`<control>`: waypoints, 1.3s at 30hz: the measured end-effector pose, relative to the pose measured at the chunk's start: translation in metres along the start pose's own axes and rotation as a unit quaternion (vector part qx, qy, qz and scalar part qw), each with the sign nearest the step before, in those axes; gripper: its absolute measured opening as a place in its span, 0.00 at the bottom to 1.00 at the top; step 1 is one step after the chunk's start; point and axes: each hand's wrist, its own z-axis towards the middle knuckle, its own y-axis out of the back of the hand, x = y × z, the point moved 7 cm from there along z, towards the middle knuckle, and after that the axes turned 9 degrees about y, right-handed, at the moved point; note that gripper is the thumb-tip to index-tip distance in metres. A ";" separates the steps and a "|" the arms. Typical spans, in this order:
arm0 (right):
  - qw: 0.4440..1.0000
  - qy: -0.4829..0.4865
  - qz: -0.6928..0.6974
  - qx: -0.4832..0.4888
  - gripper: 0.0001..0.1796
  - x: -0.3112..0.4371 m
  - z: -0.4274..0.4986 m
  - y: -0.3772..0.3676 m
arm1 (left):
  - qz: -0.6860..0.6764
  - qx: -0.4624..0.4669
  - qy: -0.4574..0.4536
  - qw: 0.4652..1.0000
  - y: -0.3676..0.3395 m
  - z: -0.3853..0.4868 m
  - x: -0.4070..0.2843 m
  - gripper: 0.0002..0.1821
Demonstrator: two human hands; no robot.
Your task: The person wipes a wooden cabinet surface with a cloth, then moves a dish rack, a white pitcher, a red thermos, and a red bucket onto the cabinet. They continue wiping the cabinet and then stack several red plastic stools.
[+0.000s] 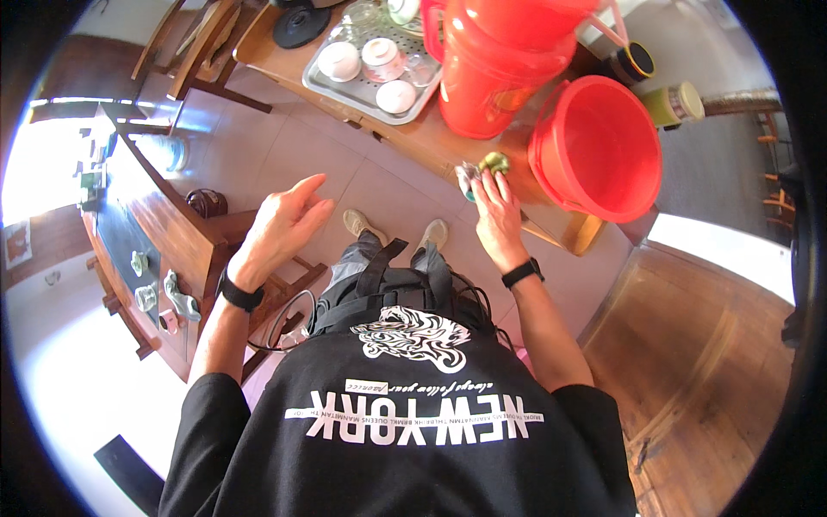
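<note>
My right hand (499,216) reaches to the front edge of a wooden sideboard (452,143). Its fingers press on a crumpled cloth (494,163), yellow-green on one side with whitish and teal parts on the other; whether this is one piece or two I cannot tell. Just right of that hand stands a red plastic bucket (604,148), its inside facing me. A large red thermos flask (501,77) stands behind the cloth. My left hand (287,223) hangs in the air above the tiled floor, holding nothing, with thumb and index finger a little apart.
A perforated metal tray (368,97) holds lidded cups (339,61) and glassware. A black lid-like disc (302,27) lies beside it. Jars (672,105) stand behind the bucket. At left is a wooden table (165,226) with small items; a wooden door (685,349) is at right.
</note>
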 end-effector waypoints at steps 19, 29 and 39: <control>0.997 0.040 -0.002 0.059 0.29 0.018 0.044 -0.013 | 0.020 -0.064 -0.004 0.998 0.013 -0.028 0.052 0.21; 0.992 -0.073 -0.091 0.054 0.29 -0.057 -0.090 0.020 | 0.029 0.002 -0.034 0.999 -0.021 -0.004 0.030 0.19; 0.998 0.008 -0.042 0.046 0.29 -0.028 -0.059 0.011 | 0.029 -0.027 0.006 0.999 -0.036 -0.033 0.066 0.16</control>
